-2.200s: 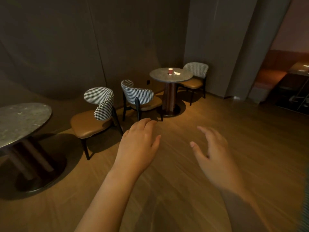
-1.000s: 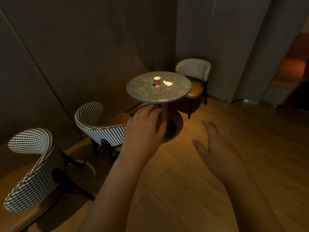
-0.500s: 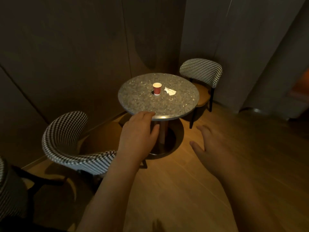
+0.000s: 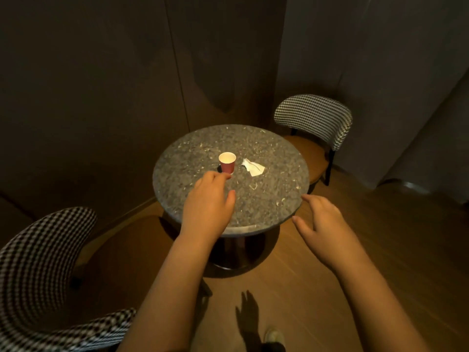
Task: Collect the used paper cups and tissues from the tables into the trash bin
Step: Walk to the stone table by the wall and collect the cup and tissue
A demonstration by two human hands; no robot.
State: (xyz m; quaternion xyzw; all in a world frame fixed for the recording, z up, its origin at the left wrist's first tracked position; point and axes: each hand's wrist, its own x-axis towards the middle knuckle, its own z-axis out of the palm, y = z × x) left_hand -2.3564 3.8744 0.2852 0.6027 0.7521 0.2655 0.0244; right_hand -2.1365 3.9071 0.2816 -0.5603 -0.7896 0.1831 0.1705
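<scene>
Head view: paper cup (image 4: 227, 163) upright and tissue (image 4: 252, 167) lying midway across the tabletop (image 4: 269, 199), both hands empty, fingers loose, left hand (image 4: 206, 201) above the tabletop, right hand (image 4: 322, 224) off its near edge; a hasty reach could topple the cup

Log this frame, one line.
phase: reach | left hand: open, fingertips near red cup | right hand: open, beside table edge | tissue: on table
</scene>
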